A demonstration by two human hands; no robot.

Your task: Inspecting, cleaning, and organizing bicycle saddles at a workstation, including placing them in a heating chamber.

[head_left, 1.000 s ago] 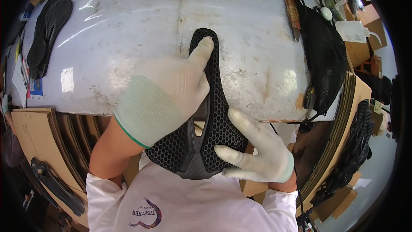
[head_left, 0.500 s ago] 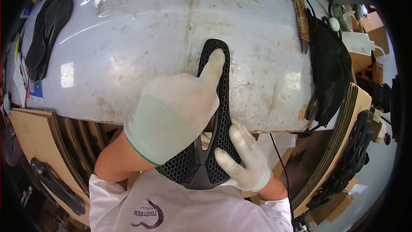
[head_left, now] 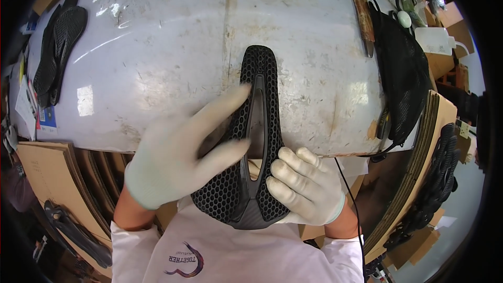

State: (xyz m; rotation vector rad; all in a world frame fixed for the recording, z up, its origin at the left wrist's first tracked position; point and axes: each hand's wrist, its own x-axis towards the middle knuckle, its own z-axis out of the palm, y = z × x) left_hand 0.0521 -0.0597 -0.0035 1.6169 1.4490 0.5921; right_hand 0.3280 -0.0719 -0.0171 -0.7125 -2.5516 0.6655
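Apparently mid-handling, the white-gloved left hand (head_left: pixel 178 154) spreads over the black honeycomb bicycle saddle (head_left: pixel 242 191), possibly touching; the white-gloved right hand (head_left: pixel 310 184) clasps its side at the scuffed white table's (head_left: pixel 317 68) edge. The next move likely needs steadiness.

Wearer's gloved hands (head_left: pixel 175 160) (head_left: pixel 308 186): two; held saddle (head_left: pixel 272 118): one; table (head_left: pixel 162 47): one; spouted bottle (head_left: pixel 434 41): one.

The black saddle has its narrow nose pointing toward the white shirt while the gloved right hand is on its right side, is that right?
Not quite: the head view shows the black saddle with its narrow nose pointing away from the white shirt. The gloved right hand is indeed on its right side.
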